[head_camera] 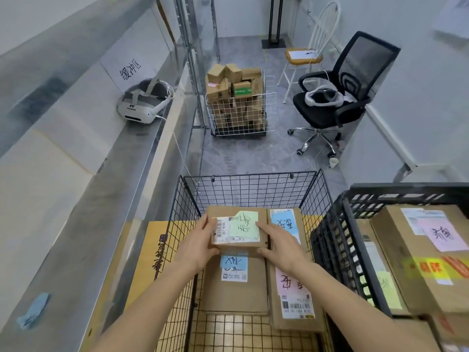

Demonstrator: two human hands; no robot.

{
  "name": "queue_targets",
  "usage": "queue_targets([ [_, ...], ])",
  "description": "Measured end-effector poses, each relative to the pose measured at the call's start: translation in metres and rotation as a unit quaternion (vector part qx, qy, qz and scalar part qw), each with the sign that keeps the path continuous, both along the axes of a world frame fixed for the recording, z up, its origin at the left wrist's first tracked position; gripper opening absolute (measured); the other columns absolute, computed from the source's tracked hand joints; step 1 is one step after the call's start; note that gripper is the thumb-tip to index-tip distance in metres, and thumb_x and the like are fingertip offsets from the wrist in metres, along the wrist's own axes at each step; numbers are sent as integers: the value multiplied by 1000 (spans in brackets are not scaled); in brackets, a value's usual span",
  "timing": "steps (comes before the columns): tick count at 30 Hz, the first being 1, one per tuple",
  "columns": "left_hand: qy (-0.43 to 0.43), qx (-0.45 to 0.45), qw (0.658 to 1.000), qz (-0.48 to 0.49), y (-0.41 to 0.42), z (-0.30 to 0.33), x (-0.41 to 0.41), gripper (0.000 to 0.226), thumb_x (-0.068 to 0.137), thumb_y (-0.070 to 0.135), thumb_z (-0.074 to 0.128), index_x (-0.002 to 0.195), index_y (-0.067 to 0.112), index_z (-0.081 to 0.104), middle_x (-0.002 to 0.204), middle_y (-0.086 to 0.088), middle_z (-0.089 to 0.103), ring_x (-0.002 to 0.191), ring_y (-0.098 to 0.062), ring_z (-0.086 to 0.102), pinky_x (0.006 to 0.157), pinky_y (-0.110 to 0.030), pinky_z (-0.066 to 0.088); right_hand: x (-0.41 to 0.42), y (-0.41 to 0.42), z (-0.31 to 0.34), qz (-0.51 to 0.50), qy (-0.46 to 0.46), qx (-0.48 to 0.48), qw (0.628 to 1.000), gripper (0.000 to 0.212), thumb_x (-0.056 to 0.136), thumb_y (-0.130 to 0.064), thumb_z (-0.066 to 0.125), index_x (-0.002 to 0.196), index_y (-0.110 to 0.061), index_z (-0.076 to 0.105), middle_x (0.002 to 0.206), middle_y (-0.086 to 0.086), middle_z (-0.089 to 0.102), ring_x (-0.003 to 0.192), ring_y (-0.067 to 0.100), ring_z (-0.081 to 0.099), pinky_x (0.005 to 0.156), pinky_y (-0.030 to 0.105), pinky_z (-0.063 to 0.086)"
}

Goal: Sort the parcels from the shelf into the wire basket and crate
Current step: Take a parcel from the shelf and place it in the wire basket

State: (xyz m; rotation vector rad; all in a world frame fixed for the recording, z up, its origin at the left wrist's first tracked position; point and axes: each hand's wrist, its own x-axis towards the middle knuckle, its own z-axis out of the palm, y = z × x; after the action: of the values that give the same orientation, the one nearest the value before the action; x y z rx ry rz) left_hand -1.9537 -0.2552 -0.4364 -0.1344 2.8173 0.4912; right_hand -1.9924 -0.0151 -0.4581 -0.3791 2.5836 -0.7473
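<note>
Gripped from both sides over the black wire basket (pixel 187 199) at 6 o'clock: small parcel (pixel 237 231), left hand (pixel 196 246) and right hand (pixel 281 246) each clamped on an edge. Green note handwriting hard to read. Flatter parcel (pixel 234 285) beneath half hidden. Crate (pixel 355 224) at 4 o'clock cut off by frame edge. Shelf (pixel 83 158) at 9 o'clock, headset (pixel 142 105) resting there.

- Brown parcel (pixel 237 231) with green note: level, inside black wire basket (pixel 250 189), atop another parcel, toward far edge.
- Black crate (pixel 355 199): right of basket, holding labelled cartons.
</note>
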Motion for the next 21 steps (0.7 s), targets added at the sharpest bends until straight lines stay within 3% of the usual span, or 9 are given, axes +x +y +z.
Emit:
queue_targets([
  [4,41,-7,999,13,-3,-10,-9,76,89,26,74,154,25,33,166,6,18,133,-21,48,102,-37,50,-9,-5,-5,-27,1,-65,998,68,94,-25,70,154,-31,38,150,-8,47,129,15,49,107,28,39],
  [8,58,-23,998,8,-8,-18,-18,72,86,26,77,148,22,40,156,6,32,124,-20,52,98,-38,54,-18,-13,-10,-46,2,-85,995,66,95,-21,69,153,-31,40,152,-10,46,128,15,50,109,28,37],
  [14,72,-25,997,1,-9,-18,-19,69,84,24,79,143,19,43,153,4,34,122,-20,52,95,-38,55,-22,-9,-11,-30,-1,-85,996,66,94,-23,70,151,-33,39,149,-12,48,123,14,51,101,25,39],
  [21,77,-36,996,-18,-5,-2,-9,80,85,25,79,152,21,35,161,3,25,140,-22,40,108,-36,44,-8,5,0,-33,8,-46,998,75,95,-31,68,157,-34,26,162,-13,30,146,14,34,116,43,37],
])
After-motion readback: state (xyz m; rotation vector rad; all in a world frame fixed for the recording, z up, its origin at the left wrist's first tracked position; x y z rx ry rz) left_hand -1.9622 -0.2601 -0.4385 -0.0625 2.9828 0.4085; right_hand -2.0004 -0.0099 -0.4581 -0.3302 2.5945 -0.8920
